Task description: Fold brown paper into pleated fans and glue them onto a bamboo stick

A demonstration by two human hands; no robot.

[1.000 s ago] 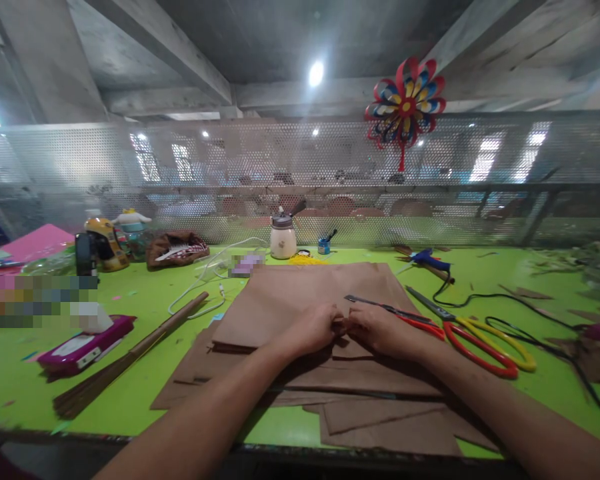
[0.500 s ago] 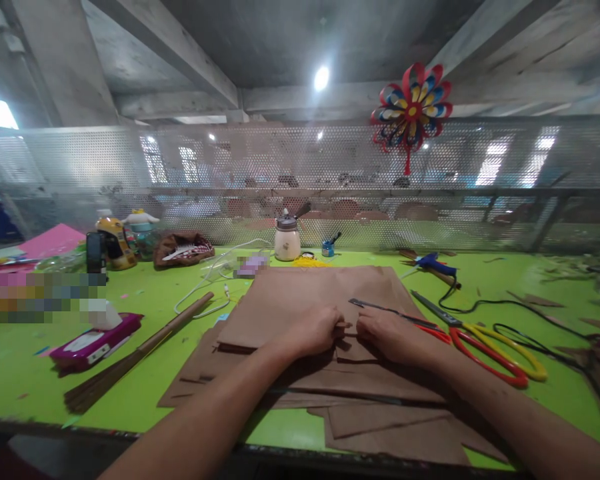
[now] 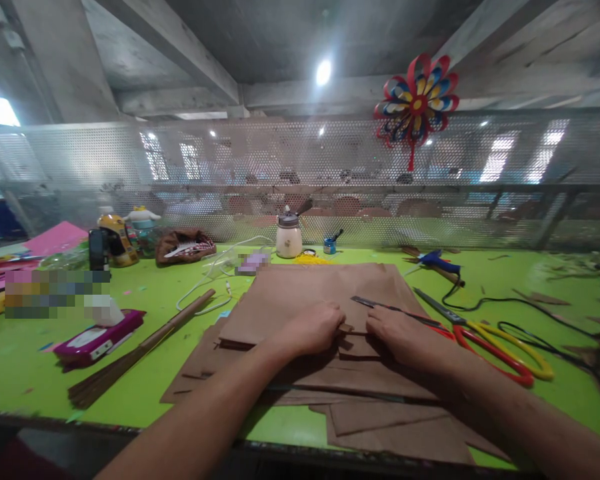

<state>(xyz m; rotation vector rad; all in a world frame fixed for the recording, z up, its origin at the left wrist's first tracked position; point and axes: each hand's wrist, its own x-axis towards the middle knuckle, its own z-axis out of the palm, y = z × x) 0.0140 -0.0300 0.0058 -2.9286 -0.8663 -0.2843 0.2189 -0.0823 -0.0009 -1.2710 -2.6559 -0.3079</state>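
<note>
My left hand (image 3: 317, 327) is closed in a pinch on a small brown paper strip (image 3: 347, 329), whose end sticks out past the fingertips. Just to its right, my right hand (image 3: 393, 331) has its fingers curled down, with a narrow gap between the hands. Its fingertips are hidden, so what they hold, if anything, does not show. Under both hands lies a stack of brown paper sheets (image 3: 300, 283). A dark-bladed tool with a red handle (image 3: 380, 307) lies behind my right hand, partly covered by it.
Scissors with red and yellow handles (image 3: 493, 350) lie right of the stack, near a blue glue gun (image 3: 437, 260) and its black cord. To the left are a bundle of brown strips (image 3: 140, 353) and a purple tissue pack (image 3: 100, 339). A cream jar (image 3: 289, 240) stands behind.
My right hand has shifted slightly right, widening the gap to my left hand. My left hand keeps its pinch on the paper strip. The whole view has shifted a little.
</note>
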